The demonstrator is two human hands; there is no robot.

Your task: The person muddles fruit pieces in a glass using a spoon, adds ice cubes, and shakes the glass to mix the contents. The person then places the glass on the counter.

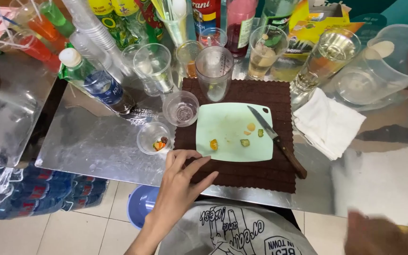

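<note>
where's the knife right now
In the head view, the knife lies diagonally across the right edge of the green cutting board, handle on the brown mat.

— Surface? 
— Shiny metal counter, reflective, glare from overhead light. A second metal top sits to the left, a dark gap between the two.
— Floor? 
— Pale square tiles with visible grout lines. A blue plastic bucket stands on them, partly under the counter edge. Shrink-wrapped bottle packs are stacked low on the left.
— Walls? 
— Teal surface at the top right; can't tell more.
</note>
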